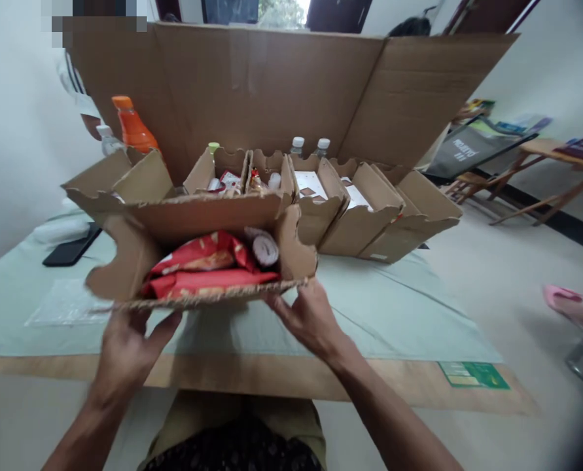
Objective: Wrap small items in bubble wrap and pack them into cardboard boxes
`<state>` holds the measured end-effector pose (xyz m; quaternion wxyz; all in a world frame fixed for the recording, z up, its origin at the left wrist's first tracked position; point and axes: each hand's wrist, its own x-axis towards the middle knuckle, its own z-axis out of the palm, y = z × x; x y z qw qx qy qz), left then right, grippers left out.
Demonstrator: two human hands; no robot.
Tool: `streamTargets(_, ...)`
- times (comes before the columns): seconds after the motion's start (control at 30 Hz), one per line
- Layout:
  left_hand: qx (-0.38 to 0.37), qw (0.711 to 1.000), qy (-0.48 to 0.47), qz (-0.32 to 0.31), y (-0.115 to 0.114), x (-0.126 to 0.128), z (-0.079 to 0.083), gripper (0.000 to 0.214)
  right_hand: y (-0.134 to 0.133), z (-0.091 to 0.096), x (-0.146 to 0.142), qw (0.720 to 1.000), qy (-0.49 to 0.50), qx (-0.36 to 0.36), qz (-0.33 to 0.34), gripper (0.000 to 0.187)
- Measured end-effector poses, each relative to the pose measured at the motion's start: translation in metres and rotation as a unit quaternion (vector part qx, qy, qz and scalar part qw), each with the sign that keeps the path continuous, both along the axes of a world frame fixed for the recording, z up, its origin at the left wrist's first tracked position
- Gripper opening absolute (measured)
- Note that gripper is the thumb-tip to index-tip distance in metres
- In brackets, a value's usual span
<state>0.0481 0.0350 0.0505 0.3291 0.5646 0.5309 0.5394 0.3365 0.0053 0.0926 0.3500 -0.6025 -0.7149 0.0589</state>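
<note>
Between my two hands is an open cardboard box (139, 261), tilted so that its inside faces me. Red packets (207, 261) and a rolled whitish item (265, 249) lie in it. My left hand (129, 343) grips the box's near lower edge at the left, thumb spread along its side. At the right end of the same edge, my right hand (308, 317) is closed on the cardboard. Some fingers of both hands are hidden behind the box. Just beyond stands a row of similar cardboard boxes (364, 226) holding packets and white cartons.
A tall cardboard panel (281, 91) rises behind the row. An orange bottle (137, 131) stands at the left, and clear bottles (322, 146) show behind the boxes. On the pale green cloth (394, 307) are a black phone (72, 247) and a clear plastic bag (70, 302).
</note>
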Motion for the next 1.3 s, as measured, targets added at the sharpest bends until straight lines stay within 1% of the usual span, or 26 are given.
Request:
streamTargets(0.03, 0.001, 0.999, -0.047, -0.011, 0.011, 0.011, 0.004, 0.048, 0.008, 0.004, 0.002, 1.0, 0.007, 0.006, -0.008, 0.032)
streamTargets(0.07, 0.011, 0.996, -0.077, -0.033, 0.02, 0.025, 0.007, 0.056, 0.01, 0.006, 0.007, 1.0, 0.016, 0.006, -0.024, 0.03)
streamTargets(0.1, 0.021, 0.995, -0.086, -0.052, 0.026, 0.038, 0.007, 0.058, 0.006, 0.007, 0.014, 0.999, 0.025, 0.001, -0.044, 0.028)
streamTargets(0.17, 0.025, 0.993, -0.061, -0.102, 0.025, 0.06, 0.003, 0.054, -0.015, 0.0, 0.027, 0.996, 0.036, -0.015, -0.086, 0.027)
streamTargets(0.23, 0.019, 0.992, -0.017, -0.122, 0.014, 0.07, -0.004, 0.042, -0.045, -0.015, 0.034, 0.993, 0.036, -0.004, -0.115, 0.026)
streamTargets(0.27, 0.016, 0.993, -0.003, -0.118, 0.009, 0.068, -0.007, 0.037, -0.058, -0.025, 0.034, 0.992, 0.031, 0.008, -0.121, 0.024)
streamTargets(0.33, 0.018, 0.995, 0.006, -0.093, 0.004, 0.054, -0.012, 0.03, -0.073, -0.046, 0.022, 0.993, 0.031, 0.024, -0.11, 0.022)
streamTargets(0.37, 0.02, 0.997, 0.004, -0.081, 0.007, 0.042, -0.013, 0.029, -0.075, -0.056, 0.012, 0.994, 0.041, 0.024, -0.096, 0.026)
streamTargets(0.4, 0.019, 0.997, -0.001, -0.071, 0.013, 0.028, -0.012, 0.028, -0.074, -0.064, 0.001, 0.995, 0.058, 0.021, -0.078, 0.034)
streamTargets(0.47, 0.011, 0.998, -0.022, -0.052, 0.035, -0.002, -0.006, 0.03, -0.065, -0.073, -0.021, 0.995, 0.101, 0.008, -0.024, 0.055)
streamTargets(0.5, 0.005, 0.998, -0.036, -0.043, 0.047, -0.015, -0.003, 0.033, -0.059, -0.074, -0.028, 0.993, 0.117, 0.001, 0.009, 0.061)
streamTargets(0.57, -0.005, 0.998, -0.059, -0.022, 0.067, -0.035, 0.001, 0.04, -0.046, -0.073, -0.032, 0.989, 0.135, -0.014, 0.065, 0.061)
streamTargets(0.6, -0.008, 0.998, -0.065, -0.009, 0.072, -0.039, 0.0, 0.045, -0.039, -0.072, -0.029, 0.987, 0.142, -0.025, 0.073, 0.058)
streamTargets(0.63, -0.009, 0.998, -0.066, 0.006, 0.073, -0.041, -0.004, 0.051, -0.032, -0.071, -0.024, 0.986, 0.151, -0.039, 0.067, 0.056)
streamTargets(0.67, -0.01, 0.998, -0.065, 0.025, 0.069, -0.038, -0.01, 0.057, -0.024, -0.071, -0.017, 0.984, 0.162, -0.056, 0.049, 0.056)
streamTargets(0.73, -0.021, 0.995, -0.066, 0.068, 0.049, -0.026, -0.027, 0.069, -0.008, -0.074, -0.004, 0.978, 0.182, -0.095, 0.027, 0.061)
streamTargets(0.77, -0.034, 0.994, -0.071, 0.081, 0.035, -0.017, -0.036, 0.074, 0.0, -0.076, -0.001, 0.975, 0.19, -0.114, 0.037, 0.065)
streamTargets(0.8, -0.051, 0.992, -0.08, 0.083, 0.021, -0.007, -0.044, 0.076, 0.009, -0.079, 0.0, 0.97, 0.197, -0.129, 0.062, 0.068)
streamTargets(0.83, -0.069, 0.991, -0.093, 0.065, 0.008, 0.003, -0.051, 0.078, 0.017, -0.082, -0.002, 0.964, 0.204, -0.143, 0.095, 0.067)
streamTargets(0.9, -0.07, 0.991, -0.111, 0.014, -0.01, 0.017, -0.057, 0.077, 0.034, -0.087, -0.012, 0.949, 0.219, -0.162, 0.159, 0.055)
streamTargets(0.93, -0.058, 0.992, -0.115, -0.01, -0.012, 0.021, -0.057, 0.075, 0.041, -0.089, -0.02, 0.944, 0.223, -0.167, 0.177, 0.048)
streamTargets(1.0, -0.027, 0.993, -0.112, -0.04, -0.005, 0.02, -0.051, 0.069, 0.055, -0.091, -0.036, 0.941, 0.226, -0.167, 0.191, 0.042)
streamTargets(1.07, -0.005, 0.992, -0.108, -0.059, 0.011, 0.012, -0.044, 0.066, 0.067, -0.093, -0.051, 0.94, 0.23, -0.154, 0.2, 0.051)
streamTargets(1.17, 0.02, 0.99, -0.105, -0.096, 0.032, -0.004, -0.04, 0.072, 0.078, -0.1, -0.068, 0.935, 0.244, -0.122, 0.229, 0.074)
streamTargets(1.23, 0.02, 0.99, -0.083, -0.111, 0.037, -0.011, -0.042, 0.076, 0.081, -0.107, -0.076, 0.935, 0.245, -0.1, 0.235, 0.081)
streamTargets(1.3, 0.003, 0.993, -0.048, -0.104, 0.037, -0.015, -0.046, 0.074, 0.082, -0.113, -0.083, 0.94, 0.236, -0.09, 0.229, 0.084)
